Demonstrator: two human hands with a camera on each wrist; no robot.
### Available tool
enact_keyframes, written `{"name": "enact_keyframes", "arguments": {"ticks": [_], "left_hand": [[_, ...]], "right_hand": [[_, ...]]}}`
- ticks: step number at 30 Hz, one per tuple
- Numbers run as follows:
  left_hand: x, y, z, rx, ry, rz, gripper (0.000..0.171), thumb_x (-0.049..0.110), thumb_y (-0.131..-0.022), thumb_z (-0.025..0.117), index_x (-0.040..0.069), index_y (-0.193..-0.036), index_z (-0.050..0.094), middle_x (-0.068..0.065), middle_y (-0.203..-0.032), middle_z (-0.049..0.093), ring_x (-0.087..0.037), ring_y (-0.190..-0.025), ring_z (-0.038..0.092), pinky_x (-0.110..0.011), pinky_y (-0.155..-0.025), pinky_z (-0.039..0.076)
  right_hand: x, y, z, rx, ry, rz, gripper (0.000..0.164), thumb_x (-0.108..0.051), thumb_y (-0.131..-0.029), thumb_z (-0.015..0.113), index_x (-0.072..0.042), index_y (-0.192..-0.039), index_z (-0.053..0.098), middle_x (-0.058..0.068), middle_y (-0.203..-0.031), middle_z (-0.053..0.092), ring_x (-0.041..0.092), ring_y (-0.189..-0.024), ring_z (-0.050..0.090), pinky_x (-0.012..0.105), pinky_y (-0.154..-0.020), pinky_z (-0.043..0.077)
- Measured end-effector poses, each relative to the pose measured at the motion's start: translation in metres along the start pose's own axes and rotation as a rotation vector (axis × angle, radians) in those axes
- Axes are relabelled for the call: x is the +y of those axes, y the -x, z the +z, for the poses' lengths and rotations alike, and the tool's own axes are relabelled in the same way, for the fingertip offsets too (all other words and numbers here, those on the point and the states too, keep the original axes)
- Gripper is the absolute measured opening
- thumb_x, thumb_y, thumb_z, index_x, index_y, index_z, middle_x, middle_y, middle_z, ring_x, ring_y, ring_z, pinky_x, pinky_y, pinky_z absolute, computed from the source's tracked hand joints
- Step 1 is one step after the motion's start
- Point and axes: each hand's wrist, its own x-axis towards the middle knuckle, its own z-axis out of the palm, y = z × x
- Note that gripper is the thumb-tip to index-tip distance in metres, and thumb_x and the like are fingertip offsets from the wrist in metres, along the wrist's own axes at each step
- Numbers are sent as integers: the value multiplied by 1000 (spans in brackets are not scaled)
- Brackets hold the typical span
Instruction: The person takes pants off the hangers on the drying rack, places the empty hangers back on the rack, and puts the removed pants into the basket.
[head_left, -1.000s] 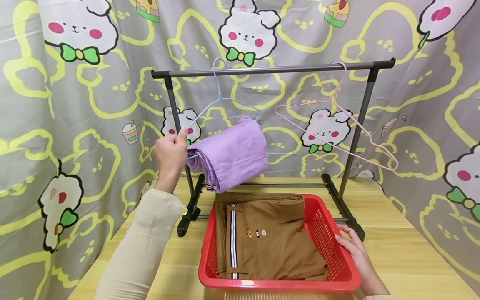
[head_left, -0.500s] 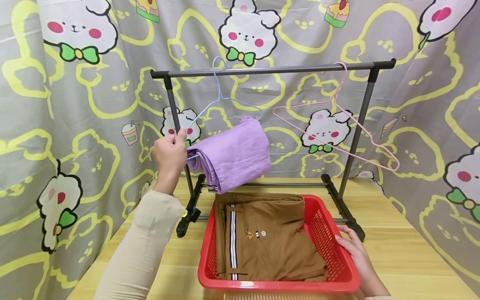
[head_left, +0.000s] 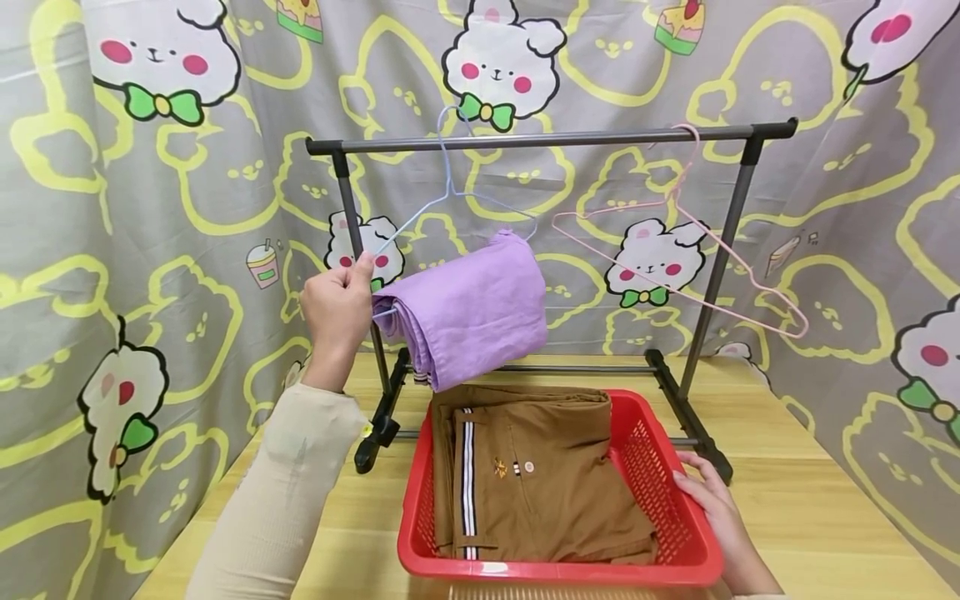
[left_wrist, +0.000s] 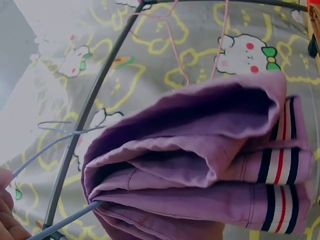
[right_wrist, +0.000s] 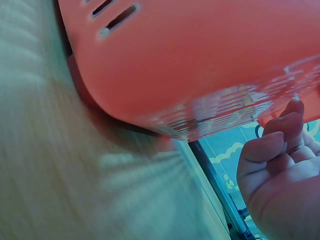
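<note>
My left hand (head_left: 337, 304) grips the lower left corner of a light blue wire hanger (head_left: 450, 177), whose hook overlaps the rail in the head view. Folded purple pants (head_left: 480, 308) drape over its lower bar, tilted lower on the left. The left wrist view shows the layered folds and striped bands (left_wrist: 283, 167) of the pants. Below stands a red plastic basket (head_left: 555, 570) holding folded brown pants (head_left: 555, 483) with a striped strip. My right hand (head_left: 716, 512) holds the basket's right rim; its bent fingers (right_wrist: 262, 147) show beside the basket in the right wrist view.
A dark metal clothes rack (head_left: 555, 141) stands on the wooden table (head_left: 810, 500) behind the basket. A pink hanger (head_left: 678, 196) hangs bare on its right part. Patterned curtain (head_left: 247, 208) encloses the back and sides.
The blue hanger with the purple pants has shifted slightly right along the rail, my left hand still gripping its corner. The right hand and basket stay in place.
</note>
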Motion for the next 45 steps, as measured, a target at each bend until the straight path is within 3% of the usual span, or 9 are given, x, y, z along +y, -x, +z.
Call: {"name": "enact_keyframes", "arguments": {"ticks": [5,21,25,31,33,36,38,42,45], "left_hand": [[-1,4,-3,0,-14,20,60,37,-93,63,14,-44,36,7,-41,30,-20,-49,35,-33,-46,23],[0,14,-10,3,1,70,61,35,-92,64,15,-42,37,10,-39,31,-21,-48,37,-31,-49,25],[0,17,-12,8,7,87,60,31,-92,66,15,-42,37,10,-39,30,-21,-47,35,-30,-48,25],[-1,21,-15,-1,23,50,60,34,-92,65,14,-42,39,10,-39,32,-18,-46,36,-29,-46,24],[-1,21,-15,0,23,43,60,36,-92,65,14,-43,39,10,-39,32,-18,-47,36,-29,-46,24],[0,22,-16,4,18,37,61,38,-92,65,15,-43,38,10,-39,32,-17,-46,36,-28,-45,24],[0,22,-17,6,14,33,61,39,-92,65,15,-43,37,11,-39,31,-16,-46,36,-28,-44,23],[0,21,-17,2,16,23,62,40,-92,65,14,-43,37,10,-39,31,-16,-46,35,-29,-42,21],[-1,22,-17,-2,16,24,62,43,-92,64,14,-44,37,8,-40,30,-16,-46,35,-29,-43,20]], "right_hand": [[2,0,0,-31,-35,-16,25,-10,-106,33,-21,-124,46,6,-101,65,19,-86,67,38,-66,58],[0,-2,0,34,13,12,21,-10,-105,38,-20,-121,48,4,-99,66,19,-86,67,37,-66,58],[-6,-5,0,96,122,25,19,-8,-103,45,-17,-119,49,4,-95,63,18,-82,67,36,-65,58],[-23,-8,-4,171,439,75,27,-12,-100,55,0,-121,45,3,-95,56,11,-79,60,29,-64,56],[-30,-8,-6,184,493,62,23,-15,-100,55,-3,-119,49,0,-93,55,8,-77,56,25,-62,52],[-41,-9,-10,174,430,-17,12,-10,-100,53,-14,-110,58,-3,-88,54,8,-72,50,22,-58,47],[-49,-10,-11,136,322,-69,19,-6,-100,51,-21,-105,61,-2,-86,54,8,-70,50,21,-58,47],[-66,-13,-9,0,90,-145,29,2,-102,41,-16,-109,63,1,-93,60,9,-72,54,21,-60,48],[-77,-17,-4,-110,-49,-157,31,2,-103,35,-11,-114,61,4,-99,63,10,-75,57,22,-63,50]]}}
